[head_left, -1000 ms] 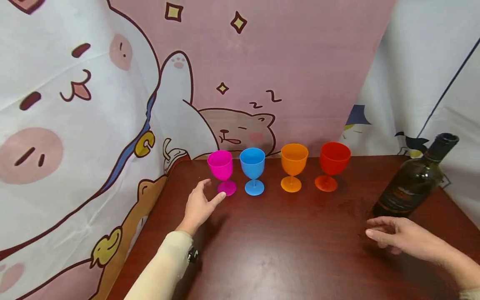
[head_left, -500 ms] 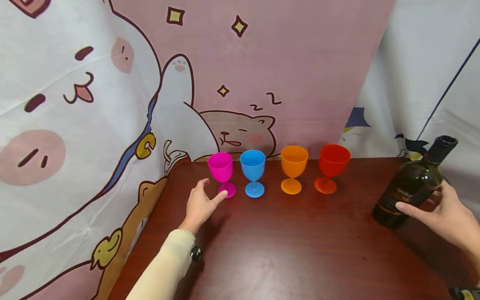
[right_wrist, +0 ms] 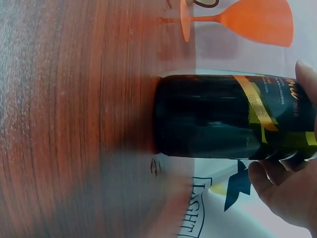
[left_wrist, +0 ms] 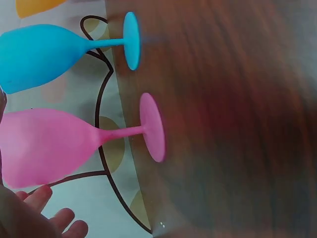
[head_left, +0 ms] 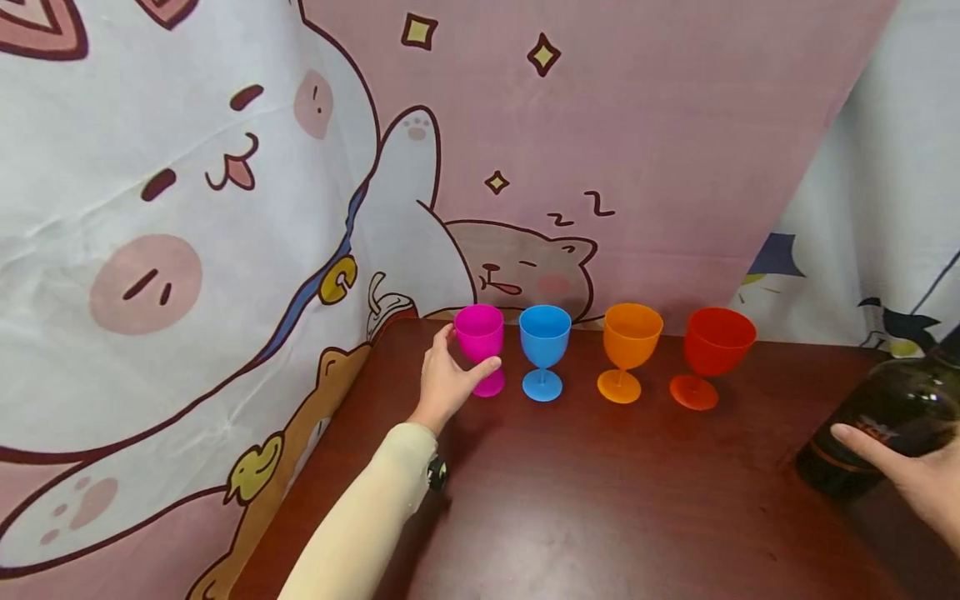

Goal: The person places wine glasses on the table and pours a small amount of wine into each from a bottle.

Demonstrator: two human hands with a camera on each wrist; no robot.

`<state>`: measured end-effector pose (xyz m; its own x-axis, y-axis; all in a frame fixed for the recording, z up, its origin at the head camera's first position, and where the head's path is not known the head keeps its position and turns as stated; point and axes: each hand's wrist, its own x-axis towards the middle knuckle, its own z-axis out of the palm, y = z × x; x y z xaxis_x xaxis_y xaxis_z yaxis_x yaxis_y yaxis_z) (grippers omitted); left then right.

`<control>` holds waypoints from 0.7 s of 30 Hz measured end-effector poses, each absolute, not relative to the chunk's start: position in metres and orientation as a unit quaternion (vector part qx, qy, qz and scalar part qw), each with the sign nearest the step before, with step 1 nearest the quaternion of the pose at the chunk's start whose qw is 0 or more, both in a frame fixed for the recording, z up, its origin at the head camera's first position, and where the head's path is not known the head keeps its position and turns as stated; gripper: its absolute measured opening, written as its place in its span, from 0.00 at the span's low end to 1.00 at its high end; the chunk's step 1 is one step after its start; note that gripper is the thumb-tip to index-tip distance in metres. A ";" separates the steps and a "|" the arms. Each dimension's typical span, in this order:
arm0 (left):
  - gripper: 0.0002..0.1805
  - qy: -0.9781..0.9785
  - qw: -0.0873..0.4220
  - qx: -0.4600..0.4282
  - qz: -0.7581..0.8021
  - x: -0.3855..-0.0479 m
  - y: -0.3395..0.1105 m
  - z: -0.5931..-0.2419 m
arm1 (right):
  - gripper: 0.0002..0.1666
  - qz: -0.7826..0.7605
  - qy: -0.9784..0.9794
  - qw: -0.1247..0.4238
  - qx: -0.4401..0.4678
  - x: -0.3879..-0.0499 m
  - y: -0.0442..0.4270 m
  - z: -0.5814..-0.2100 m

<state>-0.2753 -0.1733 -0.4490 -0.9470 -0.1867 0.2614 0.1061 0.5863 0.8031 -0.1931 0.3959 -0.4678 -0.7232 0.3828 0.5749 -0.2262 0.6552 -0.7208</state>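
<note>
A magenta plastic goblet (head_left: 480,335) stands upright at the left end of a row. My left hand (head_left: 446,383) is around it, fingers at its far left side and thumb in front; the left wrist view shows relaxed fingertips (left_wrist: 40,198) close beside the bowl, and firm contact cannot be told. On the right, my right hand (head_left: 918,479) grips a dark glass wine bottle (head_left: 877,425) by its body, thumb across the label. The bottle's neck runs out of the head view. Whether its base (right_wrist: 166,116) touches the table cannot be told.
Blue (head_left: 544,337), orange (head_left: 632,337) and red (head_left: 718,343) goblets stand upright in the same row near the back edge of the dark brown table (head_left: 615,517). Behind the table hangs a cartoon-printed cloth (head_left: 660,150), which also covers the left side.
My right hand went from lying open by the bottle to gripping it, and the bottle has shifted slightly nearer. My left hand has moved in around the magenta goblet. The head view has turned left.
</note>
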 end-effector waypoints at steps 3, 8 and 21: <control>0.61 -0.866 0.168 0.034 -0.469 -0.284 -0.165 -0.444 | 0.58 0.427 -0.827 0.363 -0.044 -0.193 0.398 -0.467; 0.63 -0.862 0.175 0.067 -0.471 -0.293 -0.160 -0.443 | 0.53 0.417 -0.846 0.329 -0.041 -0.191 0.400 -0.465; 0.58 -0.878 0.185 0.054 -0.438 -0.305 -0.160 -0.445 | 0.56 0.371 -0.880 0.222 -0.196 -0.177 0.397 -0.464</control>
<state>-0.3053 -0.1605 -0.4454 -0.9259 -0.2570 0.2769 0.0667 0.6103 0.7894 -0.1767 0.3972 -0.4642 -0.8247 0.5100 0.2444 0.1813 0.6478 -0.7400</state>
